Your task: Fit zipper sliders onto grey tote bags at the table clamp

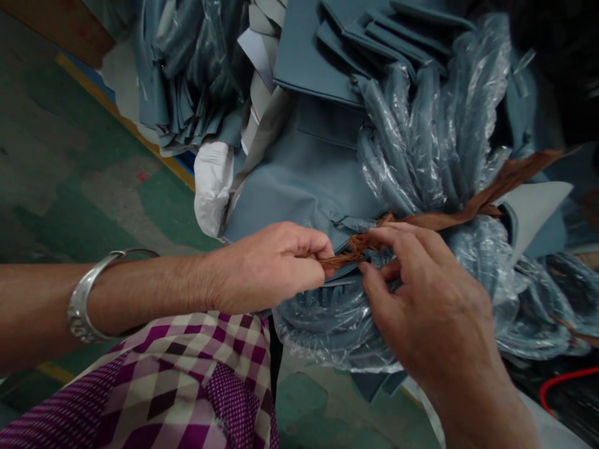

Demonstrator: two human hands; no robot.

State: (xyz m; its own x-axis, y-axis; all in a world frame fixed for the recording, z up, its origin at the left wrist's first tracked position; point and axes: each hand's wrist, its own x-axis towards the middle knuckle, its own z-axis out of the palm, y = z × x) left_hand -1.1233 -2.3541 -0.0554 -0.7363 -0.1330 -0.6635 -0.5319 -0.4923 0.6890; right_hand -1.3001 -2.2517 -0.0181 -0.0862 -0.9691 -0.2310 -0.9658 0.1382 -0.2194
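Note:
A brown fabric strip (435,219) runs across a bundle of blue-grey leather-like pieces with plastic-wrapped handles (425,137). Its near end is twisted into a knot (358,244) in the middle of the view. My left hand (281,262) is closed in a fist round the strip's end, just left of the knot. On the knot's right side, my right hand (421,293) has its thumb and fingers curled in close, pinching at the strip. More plastic-wrapped handles (327,330) hang below both hands. The right fingertips partly cover the knot.
Another stack of blue-grey pieces with wrapped handles (196,56) lies at the upper left. A white wrapped bundle (213,187) sits beside it. Green floor (56,162) with a yellow line shows at left. A red cord (561,380) curves at the lower right.

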